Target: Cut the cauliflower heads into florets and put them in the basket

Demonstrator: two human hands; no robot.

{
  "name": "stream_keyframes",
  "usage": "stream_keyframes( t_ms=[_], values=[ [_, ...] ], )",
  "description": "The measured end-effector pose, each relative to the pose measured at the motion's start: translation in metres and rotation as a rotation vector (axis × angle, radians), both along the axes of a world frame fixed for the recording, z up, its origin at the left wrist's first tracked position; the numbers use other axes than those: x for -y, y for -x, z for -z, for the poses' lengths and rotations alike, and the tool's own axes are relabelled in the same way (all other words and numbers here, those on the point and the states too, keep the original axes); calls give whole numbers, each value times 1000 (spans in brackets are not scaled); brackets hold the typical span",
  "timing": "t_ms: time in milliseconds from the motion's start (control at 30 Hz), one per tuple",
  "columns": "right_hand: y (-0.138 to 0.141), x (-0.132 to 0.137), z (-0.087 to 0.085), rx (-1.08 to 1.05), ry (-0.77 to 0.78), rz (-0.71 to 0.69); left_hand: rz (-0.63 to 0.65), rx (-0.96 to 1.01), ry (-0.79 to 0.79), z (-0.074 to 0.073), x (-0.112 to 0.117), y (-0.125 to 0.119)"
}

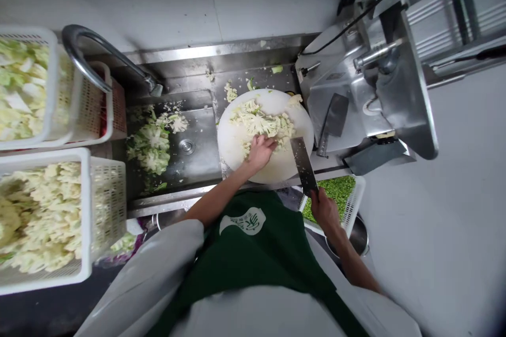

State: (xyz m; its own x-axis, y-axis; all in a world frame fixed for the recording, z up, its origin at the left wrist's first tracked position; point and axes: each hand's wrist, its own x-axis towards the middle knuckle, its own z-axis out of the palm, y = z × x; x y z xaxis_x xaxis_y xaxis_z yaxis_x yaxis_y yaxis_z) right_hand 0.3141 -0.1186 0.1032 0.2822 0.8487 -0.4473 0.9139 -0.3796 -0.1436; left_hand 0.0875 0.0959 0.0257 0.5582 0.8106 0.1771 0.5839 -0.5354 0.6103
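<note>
My left hand [260,150] rests curled on a heap of cut cauliflower [263,122] on a round white cutting board [239,147]. My right hand [324,209] grips the handle of a cleaver [303,165], whose blade lies on the board's right edge beside the cauliflower. The board sits on the steel counter [253,76] next to the sink.
The sink [190,147] to the left holds cauliflower leaves and florets [154,145] under a curved tap [98,52]. White baskets [85,268] of cauliflower and cabbage [19,84] stand far left. A steel slicing machine [375,89] with a second cleaver [333,121] is on the right; a tray of chopped greens [336,192] sits below.
</note>
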Motion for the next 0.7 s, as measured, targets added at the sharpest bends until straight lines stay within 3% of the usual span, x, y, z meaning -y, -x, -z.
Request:
stream_keyframes(
  t_ms=[167,367,500,700],
  values=[
    [16,4,4,-4,21,46,-40,-54,-4,7,5,-5],
    [31,5,-3,-16,32,-1,-110,-21,14,16,26,1],
    [34,-1,-7,-36,98,-40,-142,-5,30,18,28,-1],
    [39,-19,7,-74,177,-84,-135,-13,27,18,29,0]
  ],
)
